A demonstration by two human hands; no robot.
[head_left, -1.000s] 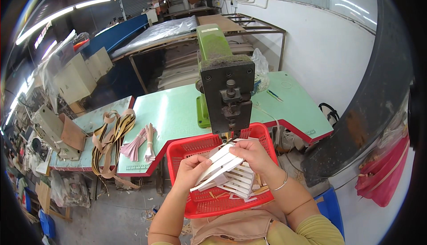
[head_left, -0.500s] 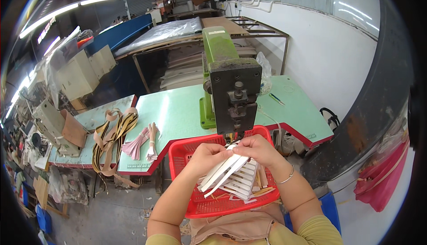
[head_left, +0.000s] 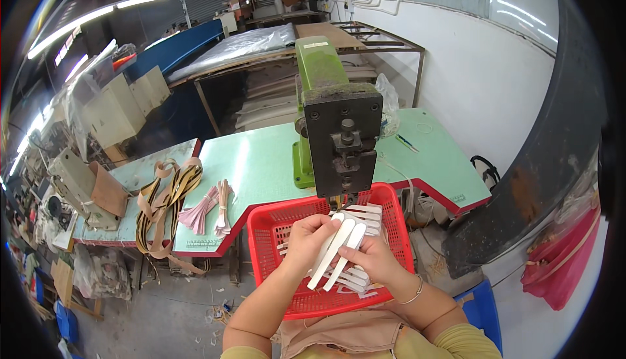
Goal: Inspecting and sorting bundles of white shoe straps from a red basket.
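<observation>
Two long white strips [head_left: 347, 249] with rounded ends lie side by side, slanting, over the basket. My left hand [head_left: 308, 240] is closed on the left-hand strip near its upper end, thumb on top. My right hand [head_left: 376, 261] pinches the right-hand strip along its lower part. Below them a red plastic basket [head_left: 255, 225] holds many more white strips [head_left: 366, 210] in a fanned pile, partly hidden by my hands. Just beyond my fingers stands the dark head [head_left: 342, 142] of a green machine [head_left: 321, 59].
The machine rises from a pale green table [head_left: 261, 157] with a red edge. On its left lie pink and beige strip bundles [head_left: 199, 212] and a tangle of striped straps [head_left: 160, 199]. A sewing machine [head_left: 81, 186] stands farther left; a pen [head_left: 406, 144] lies right.
The strips have turned more upright and come apart into two. My right hand has moved down and toward me, from the strips' upper ends to their lower part.
</observation>
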